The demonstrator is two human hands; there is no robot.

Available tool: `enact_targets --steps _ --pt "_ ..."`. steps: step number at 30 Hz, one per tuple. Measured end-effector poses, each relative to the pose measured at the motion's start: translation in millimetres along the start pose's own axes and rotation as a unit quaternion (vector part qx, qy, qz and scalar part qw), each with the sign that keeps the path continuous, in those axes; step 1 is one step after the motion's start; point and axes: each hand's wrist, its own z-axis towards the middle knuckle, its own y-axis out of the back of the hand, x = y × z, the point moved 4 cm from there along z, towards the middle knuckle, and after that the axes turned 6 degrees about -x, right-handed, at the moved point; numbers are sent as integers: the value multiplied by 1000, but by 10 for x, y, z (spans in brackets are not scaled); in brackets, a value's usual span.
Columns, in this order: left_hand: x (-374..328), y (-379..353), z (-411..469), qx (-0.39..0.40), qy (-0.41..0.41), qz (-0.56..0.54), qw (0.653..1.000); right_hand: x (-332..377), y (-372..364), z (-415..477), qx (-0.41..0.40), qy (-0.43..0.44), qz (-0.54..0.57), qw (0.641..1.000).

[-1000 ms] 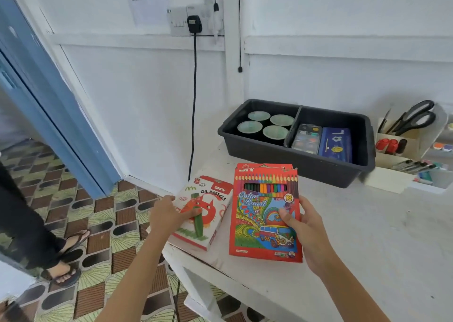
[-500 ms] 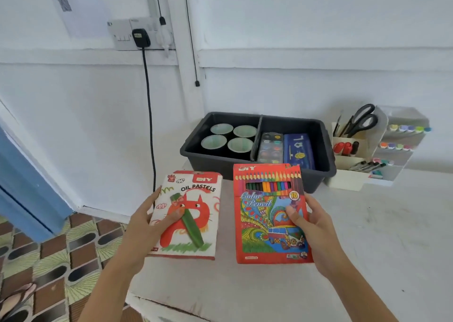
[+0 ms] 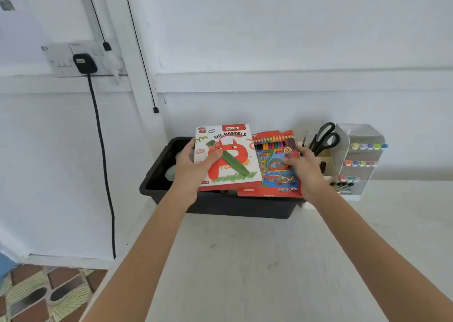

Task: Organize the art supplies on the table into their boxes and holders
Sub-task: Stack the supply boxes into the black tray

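Observation:
My left hand (image 3: 190,172) grips a white oil pastels box (image 3: 226,157) with a red cat on it, thumb on its front. My right hand (image 3: 307,172) holds a red colour pencil box (image 3: 274,164) by its right edge. Both boxes hover over the dark grey tray (image 3: 157,177) at the back of the table, the pastels box overlapping the pencil box's left side. They hide most of the tray's inside; a pale green cup (image 3: 170,173) shows at its left.
A white desk organiser (image 3: 355,160) with black scissors (image 3: 323,138), markers and pens stands right of the tray. The white table (image 3: 257,260) runs towards me. A black cable (image 3: 103,162) hangs down the wall at left, over a tiled floor.
Both hands lifted their boxes from the table's near part and carried them forward over the tray. The view swung right, away from the floor.

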Motion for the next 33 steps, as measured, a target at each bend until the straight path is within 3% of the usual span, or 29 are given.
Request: enact_targets --steps 13,18,22,25,29,31,33 --pt "787 -1044 860 78 16 100 992 -408 -278 707 40 -122 -14 992" --pt "1000 -1162 979 87 1 274 958 -585 -339 846 57 -167 -43 983" --pt "1042 -1264 884 56 -15 480 876 -653 -365 972 10 -16 -263 964" --pt "1037 -1350 823 38 -128 571 810 -674 -415 958 -4 70 -365 928" --pt "1142 -1454 798 100 -156 552 813 -675 -456 944 -8 99 -450 888" --pt "1181 -1438 808 129 -153 580 790 -669 -462 929 6 110 -486 867" --pt "1227 -1379 879 153 -131 598 775 -680 -482 928 32 109 -473 874"
